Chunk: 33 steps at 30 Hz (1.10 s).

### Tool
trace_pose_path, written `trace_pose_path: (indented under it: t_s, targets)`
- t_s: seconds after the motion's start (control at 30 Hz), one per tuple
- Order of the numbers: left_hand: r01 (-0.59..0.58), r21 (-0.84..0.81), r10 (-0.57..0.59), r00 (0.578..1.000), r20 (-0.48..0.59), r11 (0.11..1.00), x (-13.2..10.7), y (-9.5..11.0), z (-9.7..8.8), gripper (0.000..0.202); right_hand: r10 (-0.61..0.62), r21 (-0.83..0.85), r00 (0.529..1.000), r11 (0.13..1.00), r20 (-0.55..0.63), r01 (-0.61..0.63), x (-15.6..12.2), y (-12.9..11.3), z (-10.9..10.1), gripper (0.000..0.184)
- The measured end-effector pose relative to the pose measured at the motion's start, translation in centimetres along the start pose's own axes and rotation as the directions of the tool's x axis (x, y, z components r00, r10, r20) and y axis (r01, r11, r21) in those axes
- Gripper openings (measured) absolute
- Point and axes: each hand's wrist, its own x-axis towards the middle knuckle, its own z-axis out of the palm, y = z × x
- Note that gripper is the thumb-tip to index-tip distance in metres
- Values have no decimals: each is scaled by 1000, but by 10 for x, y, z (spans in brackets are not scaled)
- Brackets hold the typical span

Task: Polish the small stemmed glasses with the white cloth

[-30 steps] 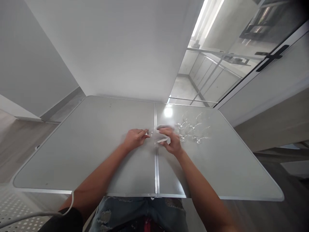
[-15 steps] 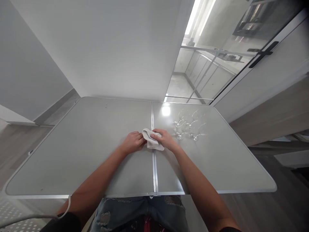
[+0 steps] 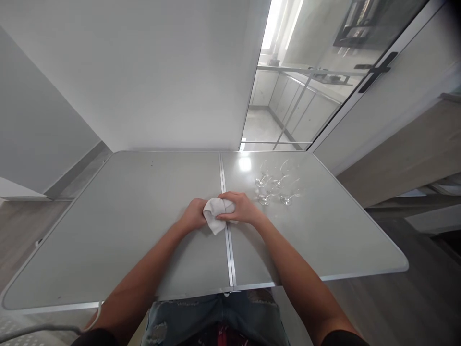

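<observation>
My left hand and my right hand meet at the middle of the grey folding table, just above its centre seam. My right hand grips a bunched white cloth and presses it against my left hand's fingers. My left hand is closed on a small clear glass, which the cloth now hides. Several small clear stemmed glasses stand on the table just right of my right hand.
A white wall panel rises behind the table's far edge. A glass door with a black handle is at the back right. My jeans show below the near table edge, and a white cable hangs at the lower left.
My right hand has brought the cloth leftward over the small glass in my left hand, so the glass is covered. The view has shifted slightly.
</observation>
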Motion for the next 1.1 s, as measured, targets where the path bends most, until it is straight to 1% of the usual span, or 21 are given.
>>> trace_pose_path:
  t_s: [0.07, 0.1, 0.17, 0.2, 0.23, 0.27, 0.33, 0.4, 0.43, 0.5, 0.6, 0.67, 0.73, 0.8, 0.87, 0.9, 0.97, 1.0, 1.03, 1.07, 1.1]
  targets:
    - [-147, 233, 167, 983, -72, 961, -2, -3, 7, 16, 181, 98, 981, 978, 64, -186, 0, 3, -1, 40]
    - [-212, 317, 249, 965, -82, 924, -3, -5, 9, 15, 264, 171, 955, 943, 135, -285, 0, 5, -2, 41]
    - [-304, 405, 364, 928, -78, 862, -4, -6, 12, 15, 370, 340, 871, 814, 323, -471, -1, 10, -4, 48]
    - [-326, 419, 392, 917, -79, 847, -4, -6, 12, 17, 385, 420, 826, 725, 411, -546, -2, 11, -4, 51]
    - [-332, 419, 404, 910, -92, 845, -4, -6, 12, 18, 386, 492, 794, 632, 470, -598, -2, 12, -4, 54]
    - [-324, 405, 400, 909, -117, 855, -4, -7, 12, 18, 388, 560, 780, 546, 491, -624, -2, 12, -3, 55]
    - [-278, 339, 356, 914, -195, 899, -2, -7, 13, 19, 423, 677, 790, 419, 444, -605, 0, 10, 4, 57]
    - [-194, 234, 257, 926, -277, 953, 1, -7, 15, 21, 478, 773, 820, 373, 314, -513, 3, 8, 14, 60]
    - [-143, 178, 192, 934, -300, 974, 3, -7, 17, 22, 496, 806, 835, 379, 239, -456, 5, 7, 21, 63]
    - [-41, 79, 63, 949, -308, 996, 6, -4, 22, 25, 529, 827, 844, 434, 87, -357, 8, 7, 34, 70]
    - [76, -78, -95, 956, -279, 994, 10, 2, 29, 35, 531, 735, 842, 607, -93, -302, 8, 10, 48, 76]
    - [122, -224, -173, 958, -228, 967, 11, 6, 31, 38, 459, 592, 864, 762, -207, -263, 6, 11, 52, 72]
    - [140, -380, -216, 962, -166, 915, 12, 7, 31, 40, 316, 383, 901, 904, -296, -191, 5, 11, 53, 63]
    - [129, -496, -226, 964, -140, 859, 12, 8, 30, 41, 174, 188, 931, 975, -320, -117, 4, 9, 51, 52]
    - [114, -551, -237, 959, -157, 827, 13, 6, 28, 43, 76, 61, 937, 996, -341, -58, 4, 6, 46, 43]
    - [112, -563, -251, 952, -175, 819, 13, 5, 28, 43, 53, 31, 924, 999, -379, -45, 4, 5, 42, 39]
    - [118, -583, -289, 934, -210, 804, 13, 2, 28, 44, 62, 41, 872, 998, -485, -48, 4, 3, 35, 34]
    - [122, -595, -305, 927, -218, 794, 13, 1, 28, 44, 101, 99, 849, 993, -519, -57, 4, 2, 31, 32]
    - [124, -603, -314, 923, -220, 788, 13, 0, 29, 43, 171, 205, 834, 976, -525, -71, 4, 2, 29, 31]
    - [124, -602, -311, 925, -217, 789, 12, -2, 30, 43, 257, 339, 829, 937, -496, -87, 4, 2, 28, 30]
    - [123, -588, -297, 932, -209, 800, 12, -3, 31, 43, 344, 479, 833, 871, -433, -110, 4, 2, 28, 30]
